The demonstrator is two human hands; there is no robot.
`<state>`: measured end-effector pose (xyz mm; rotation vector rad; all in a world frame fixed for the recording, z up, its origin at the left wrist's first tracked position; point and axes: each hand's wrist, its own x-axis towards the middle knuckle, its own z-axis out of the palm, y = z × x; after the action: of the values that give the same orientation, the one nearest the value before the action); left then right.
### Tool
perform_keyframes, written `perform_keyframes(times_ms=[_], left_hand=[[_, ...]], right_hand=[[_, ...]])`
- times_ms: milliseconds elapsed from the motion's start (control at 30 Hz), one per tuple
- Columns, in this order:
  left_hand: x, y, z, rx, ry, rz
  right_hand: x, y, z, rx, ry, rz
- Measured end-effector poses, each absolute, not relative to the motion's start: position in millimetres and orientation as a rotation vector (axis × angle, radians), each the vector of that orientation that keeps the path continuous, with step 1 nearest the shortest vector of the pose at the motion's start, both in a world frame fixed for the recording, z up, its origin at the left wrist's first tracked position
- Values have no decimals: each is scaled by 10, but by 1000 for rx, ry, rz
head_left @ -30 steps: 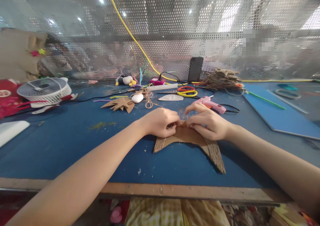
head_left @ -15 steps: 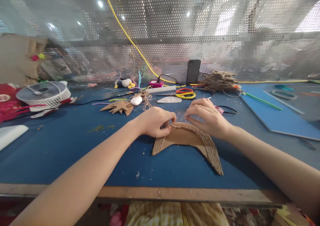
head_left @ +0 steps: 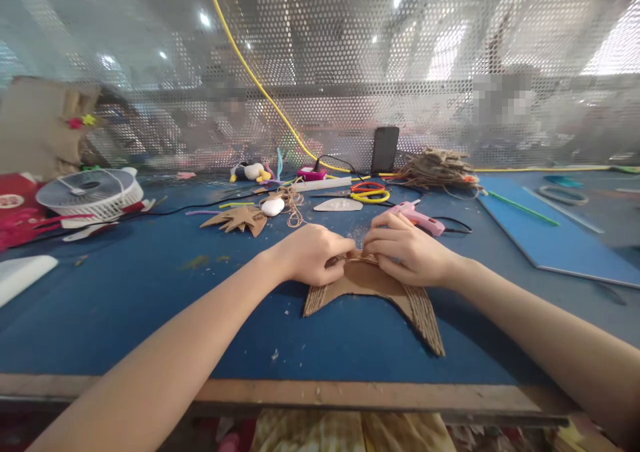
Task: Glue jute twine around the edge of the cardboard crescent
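Observation:
On the blue tabletop lies an arched cardboard piece [head_left: 373, 280], its outer border covered with rows of brown twine. My left hand [head_left: 315, 255] is closed on the top left of its edge, thumb and fingers pinched together. Beside it, my right hand [head_left: 410, 249] has its fingers closed at the top right of the same edge, fingertips close to the left ones. The twine between the fingertips is mostly hidden. Just beyond my right hand rests a pink glue gun [head_left: 425, 223] with a black cord.
Farther back are yellow-and-red-handled scissors [head_left: 371, 195], a pale leaf-shaped piece [head_left: 338, 205], spiky cardboard cutouts [head_left: 236, 219], a white rounded object [head_left: 273, 207] and loose twine [head_left: 295, 220]. A twine heap [head_left: 437, 169] and blue board [head_left: 555, 232] lie right; a white fan-like item [head_left: 90, 195] left.
My right hand has come down and left onto the cardboard's top edge, its fingers closing beside my left hand. More of the pink glue gun now shows.

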<state>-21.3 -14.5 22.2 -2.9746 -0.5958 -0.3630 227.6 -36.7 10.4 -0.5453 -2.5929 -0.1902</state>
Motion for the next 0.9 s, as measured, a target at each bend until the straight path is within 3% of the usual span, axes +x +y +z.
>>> perform_keyframes(times_ms=[900], left_hand=[[-208, -85, 156, -2811, -242, -468]], right_hand=[[2250, -368, 61, -548, -2630, -215]])
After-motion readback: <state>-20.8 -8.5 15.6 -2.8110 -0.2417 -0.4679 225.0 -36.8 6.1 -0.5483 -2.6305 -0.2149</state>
